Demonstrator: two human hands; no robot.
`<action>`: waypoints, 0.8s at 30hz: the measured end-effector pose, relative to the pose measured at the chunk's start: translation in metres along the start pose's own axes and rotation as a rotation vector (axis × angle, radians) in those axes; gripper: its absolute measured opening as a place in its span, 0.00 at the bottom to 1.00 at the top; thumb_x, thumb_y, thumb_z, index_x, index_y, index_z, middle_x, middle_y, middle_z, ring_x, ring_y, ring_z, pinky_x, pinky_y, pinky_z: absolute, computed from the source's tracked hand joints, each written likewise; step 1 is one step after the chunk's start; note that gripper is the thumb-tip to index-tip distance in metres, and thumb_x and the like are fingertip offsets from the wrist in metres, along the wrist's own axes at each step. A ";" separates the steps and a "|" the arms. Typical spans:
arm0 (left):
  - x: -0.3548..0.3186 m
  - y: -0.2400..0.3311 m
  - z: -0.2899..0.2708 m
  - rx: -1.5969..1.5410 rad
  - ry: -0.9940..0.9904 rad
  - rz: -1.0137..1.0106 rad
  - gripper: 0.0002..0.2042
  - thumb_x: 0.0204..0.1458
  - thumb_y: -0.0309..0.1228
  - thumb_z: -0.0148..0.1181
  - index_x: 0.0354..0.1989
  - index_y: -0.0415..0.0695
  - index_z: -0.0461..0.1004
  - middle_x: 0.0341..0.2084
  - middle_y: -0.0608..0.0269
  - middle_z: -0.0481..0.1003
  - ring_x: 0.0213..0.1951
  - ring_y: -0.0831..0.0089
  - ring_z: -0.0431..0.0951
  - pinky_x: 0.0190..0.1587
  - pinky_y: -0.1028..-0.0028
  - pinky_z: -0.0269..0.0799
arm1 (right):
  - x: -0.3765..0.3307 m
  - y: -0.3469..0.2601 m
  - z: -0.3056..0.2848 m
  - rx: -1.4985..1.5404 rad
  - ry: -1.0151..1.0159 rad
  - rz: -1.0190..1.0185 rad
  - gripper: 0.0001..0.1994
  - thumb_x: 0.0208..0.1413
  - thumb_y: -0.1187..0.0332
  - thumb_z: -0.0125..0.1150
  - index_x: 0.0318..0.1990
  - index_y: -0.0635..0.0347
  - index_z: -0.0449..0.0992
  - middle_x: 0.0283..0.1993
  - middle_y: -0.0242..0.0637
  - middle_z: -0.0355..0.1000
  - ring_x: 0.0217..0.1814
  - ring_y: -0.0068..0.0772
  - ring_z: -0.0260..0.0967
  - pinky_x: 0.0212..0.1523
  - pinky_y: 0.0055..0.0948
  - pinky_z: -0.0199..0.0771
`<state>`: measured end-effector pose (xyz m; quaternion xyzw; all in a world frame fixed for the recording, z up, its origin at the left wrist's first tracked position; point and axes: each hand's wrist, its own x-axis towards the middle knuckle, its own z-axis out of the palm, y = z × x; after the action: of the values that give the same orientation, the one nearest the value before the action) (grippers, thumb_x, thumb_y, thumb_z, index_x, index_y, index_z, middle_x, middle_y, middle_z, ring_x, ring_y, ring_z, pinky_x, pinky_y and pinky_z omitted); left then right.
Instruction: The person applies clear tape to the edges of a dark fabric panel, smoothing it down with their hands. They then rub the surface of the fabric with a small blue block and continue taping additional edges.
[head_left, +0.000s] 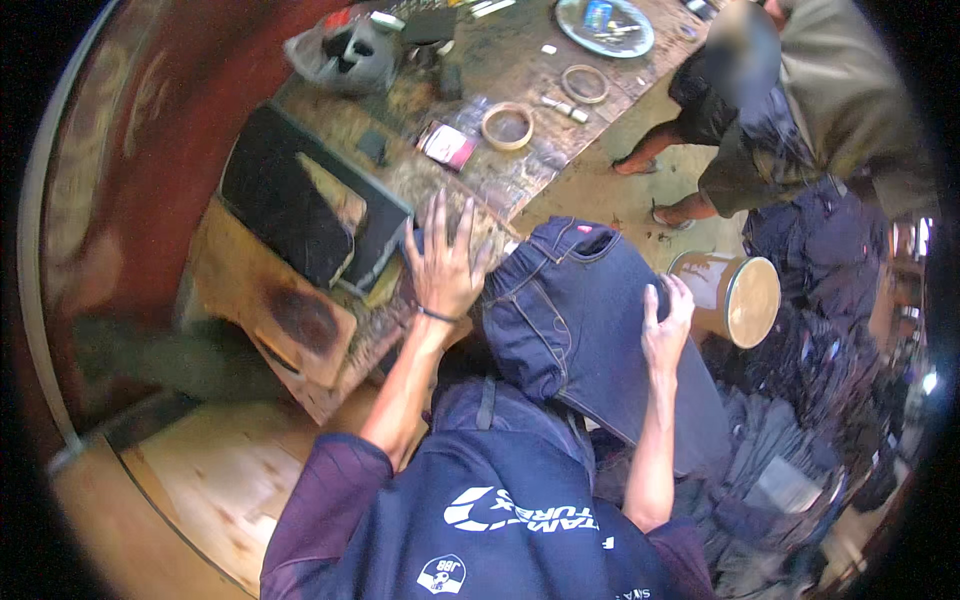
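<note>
A pair of dark blue jeans [590,325] with an elastic waistband and light stitching lies across my lap, spreading to the right of the worktable [480,195]. My left hand [445,258] is spread with its fingers stretched out, over the table edge beside the waistband; nothing shows in it. Toward the right side of the jeans is my right hand [665,325], thumb and fingers apart, at the cloth. Its fingers look slightly bent, and no fold of denim shows between them.
On the table are two tape rolls [507,127], a small pack [447,145], a round tray [605,30], a plastic bag [345,60] and a black panel [285,195]. A drum-shaped stool [752,302] stands right, near heaped dark clothes [790,400]. Another person [830,90] stands beyond.
</note>
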<state>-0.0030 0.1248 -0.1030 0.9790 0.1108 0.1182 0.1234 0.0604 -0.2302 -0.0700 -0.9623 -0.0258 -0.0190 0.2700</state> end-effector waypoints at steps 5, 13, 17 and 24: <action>-0.011 -0.018 0.016 0.149 0.116 -0.091 0.27 0.55 0.26 0.68 0.67 0.46 0.77 0.79 0.45 0.57 0.81 0.40 0.53 0.80 0.40 0.51 | 0.018 0.011 0.016 0.139 -0.047 -0.174 0.23 0.69 0.58 0.68 0.64 0.65 0.78 0.64 0.55 0.74 0.70 0.57 0.70 0.74 0.50 0.66; -0.004 0.018 -0.036 -0.254 0.409 -0.211 0.27 0.54 0.19 0.62 0.65 0.46 0.78 0.76 0.41 0.60 0.72 0.42 0.67 0.76 0.49 0.64 | 0.123 0.034 0.043 0.547 -0.753 0.131 0.22 0.75 0.53 0.63 0.60 0.64 0.80 0.46 0.33 0.82 0.49 0.27 0.74 0.55 0.29 0.74; -0.028 0.136 -0.056 -0.504 0.301 -0.083 0.16 0.58 0.32 0.63 0.54 0.44 0.83 0.68 0.43 0.71 0.72 0.46 0.69 0.74 0.51 0.64 | 0.064 -0.003 0.021 0.459 -0.084 -0.186 0.23 0.73 0.52 0.65 0.60 0.64 0.79 0.57 0.44 0.81 0.62 0.38 0.76 0.65 0.40 0.73; -0.063 0.224 -0.008 -1.214 0.108 -0.185 0.34 0.77 0.50 0.38 0.81 0.38 0.51 0.81 0.44 0.53 0.81 0.50 0.54 0.82 0.55 0.46 | -0.020 -0.027 -0.031 0.771 -0.558 -0.076 0.32 0.77 0.44 0.53 0.73 0.63 0.69 0.62 0.48 0.78 0.63 0.39 0.77 0.69 0.39 0.73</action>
<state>-0.0223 -0.1005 -0.0482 0.7132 0.1143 0.1986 0.6625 0.0381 -0.2242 -0.0302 -0.7589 -0.1375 0.2412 0.5891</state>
